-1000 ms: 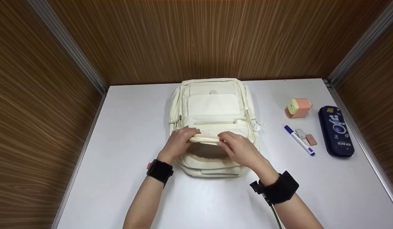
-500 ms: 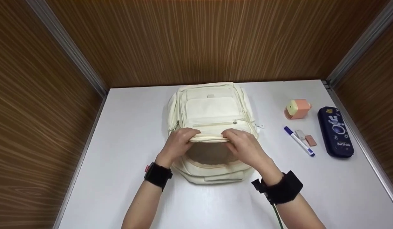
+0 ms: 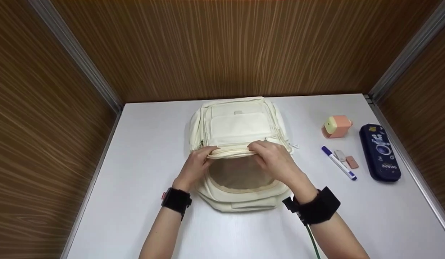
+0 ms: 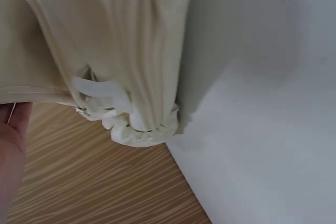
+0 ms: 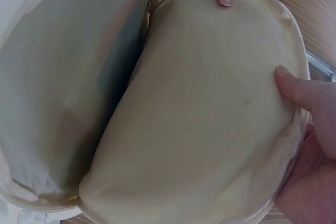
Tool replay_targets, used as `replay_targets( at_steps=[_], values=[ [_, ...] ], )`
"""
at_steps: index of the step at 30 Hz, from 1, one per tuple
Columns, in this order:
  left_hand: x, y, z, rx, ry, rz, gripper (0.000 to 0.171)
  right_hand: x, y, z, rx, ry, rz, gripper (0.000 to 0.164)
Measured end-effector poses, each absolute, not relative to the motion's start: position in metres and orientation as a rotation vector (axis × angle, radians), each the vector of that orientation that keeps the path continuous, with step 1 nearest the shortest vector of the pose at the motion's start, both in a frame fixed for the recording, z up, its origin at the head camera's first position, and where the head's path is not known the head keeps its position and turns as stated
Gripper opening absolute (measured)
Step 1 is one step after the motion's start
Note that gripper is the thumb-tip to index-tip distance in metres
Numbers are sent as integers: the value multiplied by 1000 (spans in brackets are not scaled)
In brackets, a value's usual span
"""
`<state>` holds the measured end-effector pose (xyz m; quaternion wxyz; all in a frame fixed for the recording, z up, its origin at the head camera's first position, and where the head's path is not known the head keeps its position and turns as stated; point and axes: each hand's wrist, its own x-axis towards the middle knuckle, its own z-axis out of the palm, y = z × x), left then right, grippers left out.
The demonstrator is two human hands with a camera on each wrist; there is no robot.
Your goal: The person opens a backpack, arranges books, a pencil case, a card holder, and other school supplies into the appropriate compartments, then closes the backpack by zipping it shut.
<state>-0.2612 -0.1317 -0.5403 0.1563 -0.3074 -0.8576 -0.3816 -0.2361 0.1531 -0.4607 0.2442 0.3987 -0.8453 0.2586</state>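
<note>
The backpack [image 3: 240,124] is cream, with a beige lining [image 5: 199,103]. Behind it, the wall [image 3: 222,50] is brown with paler wood-grain streaks; beneath it, the surface [image 3: 150,144] is white. Right of the backpack: a salmon-pink sharpener [image 3: 340,126] with a yellow face, a white marker [image 3: 339,163] with blue ends, a grey block [image 3: 340,155], a pink block [image 3: 352,162], and a navy pencil case [image 3: 380,153] with space print.

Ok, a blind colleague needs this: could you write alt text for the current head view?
A person's left hand and right hand hold the lifted flap of an open cream backpack lying on a white table. At right are a pink-and-yellow sharpener, a white marker, a pale block, a pink block and a navy case.
</note>
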Motion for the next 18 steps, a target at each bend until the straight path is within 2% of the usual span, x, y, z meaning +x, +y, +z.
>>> replay_targets(
  at_steps=[6,13,18],
  values=[
    [-262,-134,-548,-794,-2472,-1125,29,-236,153,-459,1063,-2329,726,26],
    [-269,-126,-542,-728,-2437,-1067,21,-237,162,-456,1026,-2383,769,19],
    [-277,-120,-535,-620,-2471,-1064,23,-241,183,-453,882,-2419,856,28]
  ],
)
